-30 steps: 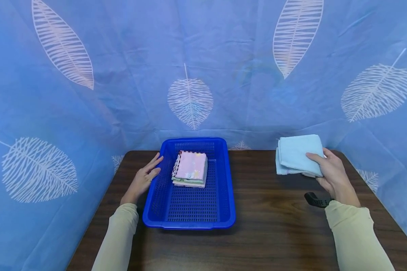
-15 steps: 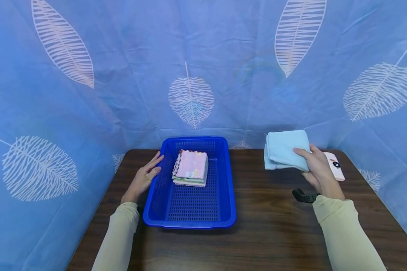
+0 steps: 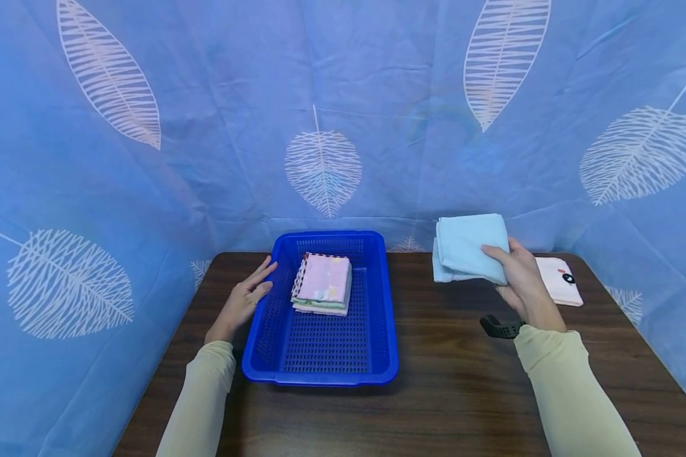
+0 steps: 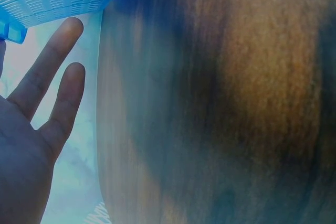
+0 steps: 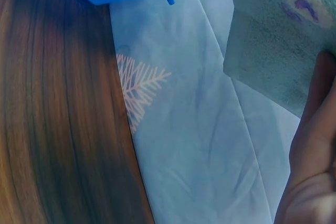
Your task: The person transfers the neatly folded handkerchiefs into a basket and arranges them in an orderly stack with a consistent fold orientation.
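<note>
Taking clock places from the middle of the blue perforated plastic basket (image 3: 327, 350) in the head view, with twelve at the far side. At nine o'clock, a left hand (image 3: 240, 306) in a cream sleeve (image 3: 199, 397), with fingers (image 4: 50, 61) straight, spread apart and holding nothing; touching the basket's rim or only just beside it, cannot tell. Then, at the centre, the basket itself, standing on a dark brown wooden worktop (image 3: 446, 393). Inside, toward twelve, a stack of folded towels (image 3: 322, 279): pink on top, green and whitish below, black-and-white check along the nine o'clock edge. Between two and three o'clock, well apart from the basket, a folded light blue towel (image 3: 467, 246), lifted above the worktop. Near the towel's four o'clock corner, a right hand (image 3: 524, 279), fingers clamped on the cloth, thumb on the upper face. At seven o'clock from this hand, a black strap (image 3: 491, 327); at three o'clock, lying on the worktop, a folded white towel (image 3: 556, 285) with a round black mark. Beyond, at twelve, a blue drape (image 3: 394, 171) with white leaf prints.
</note>
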Demonstrator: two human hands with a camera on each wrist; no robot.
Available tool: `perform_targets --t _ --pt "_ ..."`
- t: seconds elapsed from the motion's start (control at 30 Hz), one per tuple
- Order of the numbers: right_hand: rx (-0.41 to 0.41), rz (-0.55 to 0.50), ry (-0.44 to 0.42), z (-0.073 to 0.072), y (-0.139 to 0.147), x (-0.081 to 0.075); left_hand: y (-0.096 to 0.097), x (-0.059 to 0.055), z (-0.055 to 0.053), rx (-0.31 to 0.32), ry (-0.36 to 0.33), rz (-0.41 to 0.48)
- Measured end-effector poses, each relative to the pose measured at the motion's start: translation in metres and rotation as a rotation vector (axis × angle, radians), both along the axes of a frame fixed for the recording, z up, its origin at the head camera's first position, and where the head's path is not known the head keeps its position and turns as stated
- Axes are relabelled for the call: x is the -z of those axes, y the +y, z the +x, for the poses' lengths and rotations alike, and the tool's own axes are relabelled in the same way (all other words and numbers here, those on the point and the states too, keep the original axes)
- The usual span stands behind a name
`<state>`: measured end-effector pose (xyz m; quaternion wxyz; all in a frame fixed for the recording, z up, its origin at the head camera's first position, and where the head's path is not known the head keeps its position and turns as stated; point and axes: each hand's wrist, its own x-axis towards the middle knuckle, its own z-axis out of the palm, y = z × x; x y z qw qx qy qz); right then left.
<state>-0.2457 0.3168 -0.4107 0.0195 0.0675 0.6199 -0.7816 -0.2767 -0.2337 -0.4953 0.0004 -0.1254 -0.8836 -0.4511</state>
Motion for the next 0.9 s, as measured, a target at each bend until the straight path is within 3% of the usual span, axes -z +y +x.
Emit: perform_targets --t 0.9 --pt "-0.051 -0.089 0.070 -0.013 -0.027 -0.002 0.000 0.000 0.000 -0.009 0.051 -0.026"
